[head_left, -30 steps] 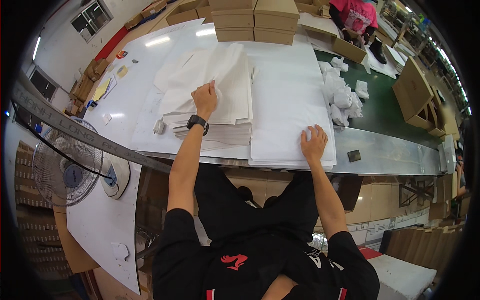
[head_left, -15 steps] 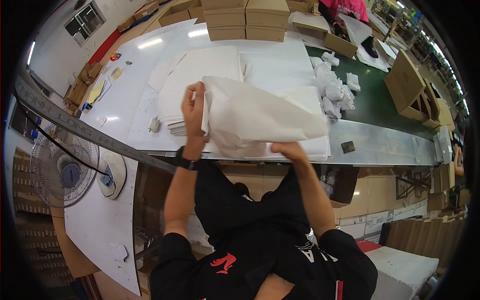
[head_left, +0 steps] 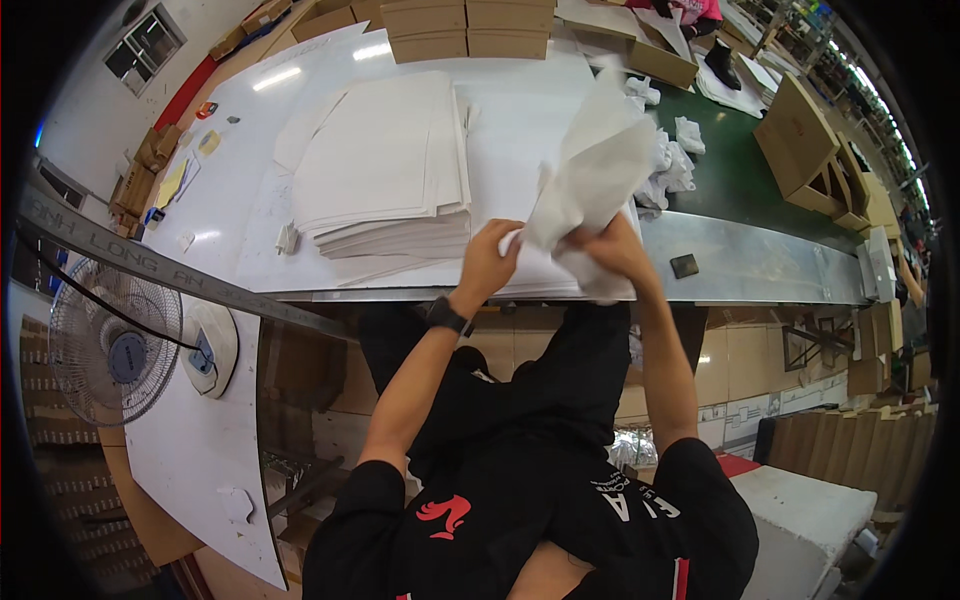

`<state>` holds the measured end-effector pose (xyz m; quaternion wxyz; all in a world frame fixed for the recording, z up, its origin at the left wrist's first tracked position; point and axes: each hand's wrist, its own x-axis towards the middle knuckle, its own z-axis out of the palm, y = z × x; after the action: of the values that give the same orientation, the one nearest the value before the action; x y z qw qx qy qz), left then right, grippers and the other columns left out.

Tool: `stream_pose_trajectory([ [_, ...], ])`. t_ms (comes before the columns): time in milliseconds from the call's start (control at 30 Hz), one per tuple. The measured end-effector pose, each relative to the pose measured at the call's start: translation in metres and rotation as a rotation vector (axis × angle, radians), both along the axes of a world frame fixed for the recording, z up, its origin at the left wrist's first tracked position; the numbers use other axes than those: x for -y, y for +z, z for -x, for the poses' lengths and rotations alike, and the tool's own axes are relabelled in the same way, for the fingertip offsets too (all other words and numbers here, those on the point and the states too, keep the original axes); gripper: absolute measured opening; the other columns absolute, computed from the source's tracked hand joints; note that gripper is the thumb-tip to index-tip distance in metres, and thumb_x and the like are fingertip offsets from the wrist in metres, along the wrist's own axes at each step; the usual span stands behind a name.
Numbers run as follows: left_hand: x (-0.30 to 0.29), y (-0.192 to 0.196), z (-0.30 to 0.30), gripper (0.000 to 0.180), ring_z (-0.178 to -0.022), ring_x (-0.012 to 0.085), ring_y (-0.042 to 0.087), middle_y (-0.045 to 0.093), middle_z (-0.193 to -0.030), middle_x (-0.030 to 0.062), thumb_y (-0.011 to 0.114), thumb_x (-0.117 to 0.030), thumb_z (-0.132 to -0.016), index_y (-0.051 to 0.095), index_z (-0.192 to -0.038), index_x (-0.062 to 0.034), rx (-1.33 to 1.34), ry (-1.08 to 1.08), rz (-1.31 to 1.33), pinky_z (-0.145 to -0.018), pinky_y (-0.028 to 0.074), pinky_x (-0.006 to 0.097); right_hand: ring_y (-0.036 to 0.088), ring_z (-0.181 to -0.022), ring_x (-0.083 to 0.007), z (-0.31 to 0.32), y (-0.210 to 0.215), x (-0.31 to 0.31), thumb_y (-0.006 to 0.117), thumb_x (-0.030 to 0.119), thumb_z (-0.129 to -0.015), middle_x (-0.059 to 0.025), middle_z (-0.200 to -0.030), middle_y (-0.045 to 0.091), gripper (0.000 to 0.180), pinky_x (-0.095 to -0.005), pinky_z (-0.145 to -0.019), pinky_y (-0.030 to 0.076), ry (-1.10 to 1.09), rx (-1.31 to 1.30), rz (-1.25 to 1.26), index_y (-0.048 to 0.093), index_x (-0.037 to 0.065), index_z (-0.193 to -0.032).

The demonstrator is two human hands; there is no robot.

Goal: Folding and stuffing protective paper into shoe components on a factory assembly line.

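A thin sheet of white paper stands gathered and crumpled above the table's front edge, its upper end blurred. My right hand is closed round the sheet's lower part. At the sheet's left edge, my left hand pinches a bit of the paper between thumb and fingers; a dark watch is on that wrist. Left of my hands lies a thick stack of white paper sheets. More flat paper lies under my hands. Right of the held sheet, several crumpled white paper bundles sit on a green surface.
Brown cardboard boxes stand at the table's back. An open carton is on the right. A small dark block rests on the metal strip. To the left are a fan and a metal bar. A co-worker is at the far right.
The sheet, spread wide between my hands before, is now bunched and raised upright. My left hand has moved right, away from the stack, and closer to my right hand. The view has shifted slightly.
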<state>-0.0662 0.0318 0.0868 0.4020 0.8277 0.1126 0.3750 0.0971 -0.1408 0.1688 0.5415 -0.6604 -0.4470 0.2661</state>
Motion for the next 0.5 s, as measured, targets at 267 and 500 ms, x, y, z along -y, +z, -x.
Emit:
stream_pose_trajectory([
  [267,0.033,-0.085,-0.046,0.057,-0.140,0.0472,0.038,0.043,-0.151,0.0223,0.070,-0.040,-0.091,0.057,-0.139,-0.0117,-0.303,0.052,-0.544,-0.115,0.027,0.061,0.066,-0.095,-0.0194,-0.062,-0.091,-0.074,0.076,0.012,-0.088,-0.0074,-0.099,0.072,0.026,-0.0335,-0.083,0.053,-0.823,-0.152,-0.654,0.068,-0.002,-0.108],
  [500,0.056,-0.058,-0.014,0.082,-0.142,0.0472,0.035,0.041,-0.153,0.0222,0.083,-0.048,-0.074,0.054,-0.144,-0.0174,-0.350,-0.070,-0.531,-0.118,0.022,0.061,0.063,-0.112,-0.0426,-0.053,-0.175,-0.021,0.066,0.024,-0.093,-0.0211,-0.116,0.070,0.030,-0.0482,-0.100,0.047,-0.724,0.637,-0.050,0.071,0.006,-0.116],
])
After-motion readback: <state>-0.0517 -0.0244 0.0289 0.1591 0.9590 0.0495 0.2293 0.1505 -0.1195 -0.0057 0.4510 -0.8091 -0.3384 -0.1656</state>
